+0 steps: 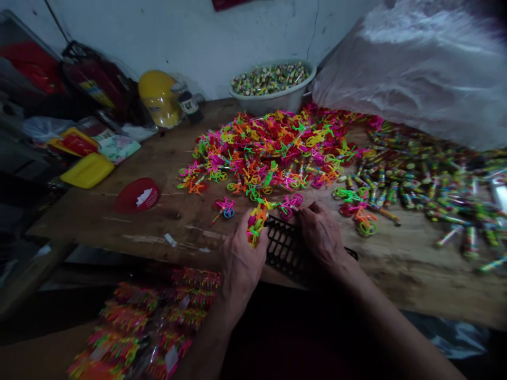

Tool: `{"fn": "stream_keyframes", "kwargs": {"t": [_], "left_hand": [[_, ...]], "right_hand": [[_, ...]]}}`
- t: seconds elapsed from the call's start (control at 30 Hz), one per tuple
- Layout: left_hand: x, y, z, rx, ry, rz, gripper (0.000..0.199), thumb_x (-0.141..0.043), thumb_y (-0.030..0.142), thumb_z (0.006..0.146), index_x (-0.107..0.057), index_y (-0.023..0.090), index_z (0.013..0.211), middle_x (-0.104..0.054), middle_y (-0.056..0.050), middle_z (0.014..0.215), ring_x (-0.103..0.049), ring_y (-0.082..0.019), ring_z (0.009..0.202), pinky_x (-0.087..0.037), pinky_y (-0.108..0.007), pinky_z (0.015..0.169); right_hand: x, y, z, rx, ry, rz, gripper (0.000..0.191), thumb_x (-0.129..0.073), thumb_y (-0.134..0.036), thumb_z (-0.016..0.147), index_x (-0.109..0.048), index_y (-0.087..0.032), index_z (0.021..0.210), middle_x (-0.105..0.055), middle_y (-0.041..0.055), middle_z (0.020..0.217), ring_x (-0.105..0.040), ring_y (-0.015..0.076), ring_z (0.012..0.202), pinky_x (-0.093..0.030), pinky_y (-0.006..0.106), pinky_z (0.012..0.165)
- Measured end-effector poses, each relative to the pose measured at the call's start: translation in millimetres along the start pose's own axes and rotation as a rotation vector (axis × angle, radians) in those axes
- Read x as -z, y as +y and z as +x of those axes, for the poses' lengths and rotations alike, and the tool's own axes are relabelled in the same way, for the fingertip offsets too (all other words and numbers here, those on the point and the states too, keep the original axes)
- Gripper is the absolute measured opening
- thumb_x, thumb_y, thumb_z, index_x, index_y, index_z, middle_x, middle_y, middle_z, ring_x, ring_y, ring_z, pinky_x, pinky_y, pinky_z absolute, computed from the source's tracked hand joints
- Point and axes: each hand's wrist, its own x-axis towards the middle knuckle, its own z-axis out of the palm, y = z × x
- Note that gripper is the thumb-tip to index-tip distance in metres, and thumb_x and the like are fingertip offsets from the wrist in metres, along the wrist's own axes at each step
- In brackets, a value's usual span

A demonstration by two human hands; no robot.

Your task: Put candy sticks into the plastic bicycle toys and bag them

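Observation:
My left hand [243, 248] is closed around a small bunch of plastic toy bicycles [257, 224] in yellow, orange, green and pink. A pink toy bicycle [291, 205] sits between my hands, and the curled fingertips of my right hand [322, 235] pinch at its right edge. Below them, a black plastic rack [285, 248] with rows of slots lies at the table's front edge, partly hidden by my right hand and forearm. Single toy bicycles lie to either side, one pink and blue [225, 207], others green and orange [358, 203].
Behind my hands spreads a heap of toy bicycles [261, 148]. Small candy-filled tubes [407, 179] cover the right side. A basin [273, 100] of colourful pieces, a plastic bag [415, 79], a yellow helmet [156, 95] and a red dish [134, 196] surround it. Packed toys [127, 316] lie below left.

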Motion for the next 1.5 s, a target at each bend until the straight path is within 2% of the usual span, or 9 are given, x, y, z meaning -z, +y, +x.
{"fn": "stream_keyframes", "kwargs": {"t": [0.1, 0.2, 0.4, 0.6, 0.77, 0.93, 1.07, 1.23, 1.5], "left_hand": [[7.0, 1, -1, -0.002, -0.042, -0.065, 0.070, -0.061, 0.037, 0.082, -0.031, 0.018, 0.143, -0.051, -0.014, 0.135, -0.053, -0.030, 0.120, -0.045, -0.047, 0.098], [19.8, -3, -1, 0.002, -0.112, -0.129, 0.083, -0.066, 0.040, 0.078, -0.023, 0.021, 0.146, -0.039, -0.014, 0.145, -0.039, -0.030, 0.132, -0.038, -0.048, 0.106], [37.2, -21, 9, -0.007, -0.290, -0.295, 0.069, -0.059, 0.040, 0.084, -0.028, 0.025, 0.144, -0.046, -0.011, 0.141, -0.045, -0.024, 0.129, -0.040, -0.045, 0.105], [24.3, -20, 17, -0.103, -0.323, -0.251, 0.067, -0.060, 0.024, 0.081, -0.032, 0.026, 0.142, -0.048, -0.006, 0.140, -0.049, -0.023, 0.125, -0.040, -0.042, 0.106], [19.1, -17, 15, -0.066, -0.311, -0.244, 0.063, -0.057, 0.018, 0.079, -0.037, 0.022, 0.139, -0.053, -0.006, 0.135, -0.052, -0.023, 0.121, -0.042, -0.040, 0.105], [16.5, -20, 12, -0.029, -0.325, -0.361, 0.074, -0.059, 0.017, 0.079, -0.026, 0.025, 0.144, -0.038, -0.004, 0.147, -0.039, -0.022, 0.133, -0.035, -0.036, 0.111], [15.9, -22, 11, -0.060, -0.345, -0.496, 0.083, -0.061, 0.015, 0.078, -0.016, 0.026, 0.147, -0.029, -0.003, 0.151, -0.031, -0.022, 0.137, -0.034, -0.036, 0.112], [17.1, -20, 12, -0.080, -0.396, -0.493, 0.074, -0.059, 0.016, 0.081, -0.022, 0.024, 0.145, -0.037, -0.004, 0.147, -0.040, -0.021, 0.132, -0.036, -0.034, 0.111], [12.7, -18, 12, -0.149, -0.340, -0.416, 0.065, -0.052, 0.010, 0.083, -0.029, 0.022, 0.143, -0.042, -0.003, 0.144, -0.045, -0.018, 0.128, -0.038, -0.029, 0.109]], "right_hand": [[3, 4, -2, 0.005, 0.008, -0.010, 0.023, -0.045, -0.020, 0.091, -0.066, -0.015, 0.082, -0.057, 0.0086, 0.082, -0.050, 0.0178, 0.074, -0.033, 0.028, 0.063], [7, 12, -7, -0.001, 0.028, -0.025, 0.021, -0.046, -0.020, 0.090, -0.066, -0.016, 0.087, -0.059, 0.0079, 0.086, -0.051, 0.0173, 0.075, -0.033, 0.028, 0.063], [7, 19, -12, 0.010, 0.085, 0.095, 0.018, -0.049, -0.024, 0.090, -0.066, -0.019, 0.091, -0.061, 0.0058, 0.090, -0.054, 0.0165, 0.076, -0.037, 0.028, 0.064], [3, 19, -6, -0.024, 0.090, 0.071, 0.014, -0.053, -0.022, 0.087, -0.065, -0.017, 0.093, -0.063, 0.0069, 0.093, -0.056, 0.0187, 0.077, -0.039, 0.030, 0.064], [13, 3, -9, -0.027, 0.097, 0.019, 0.020, -0.054, -0.025, 0.086, -0.063, -0.019, 0.104, -0.063, 0.0100, 0.101, -0.058, 0.0238, 0.084, -0.043, 0.036, 0.072], [15, -39, -27, 0.082, 0.115, 0.525, 0.015, -0.053, -0.019, 0.088, -0.062, -0.021, 0.100, -0.068, 0.0051, 0.093, -0.064, 0.0173, 0.084, -0.050, 0.029, 0.076], [0, -60, -35, -0.057, -0.010, 0.880, 0.014, -0.054, -0.022, 0.088, -0.063, -0.022, 0.098, -0.070, 0.0015, 0.089, -0.066, 0.0141, 0.079, -0.052, 0.025, 0.072], [-9, -63, -31, -0.107, 0.029, 0.930, 0.010, -0.056, -0.023, 0.086, -0.065, -0.021, 0.090, -0.070, 0.0008, 0.082, -0.065, 0.0134, 0.073, -0.050, 0.024, 0.068], [-11, -62, -26, -0.148, -0.073, 0.994, 0.013, -0.056, -0.023, 0.086, -0.068, -0.020, 0.088, -0.068, 0.0004, 0.078, -0.064, 0.0129, 0.070, -0.050, 0.024, 0.065]]}}
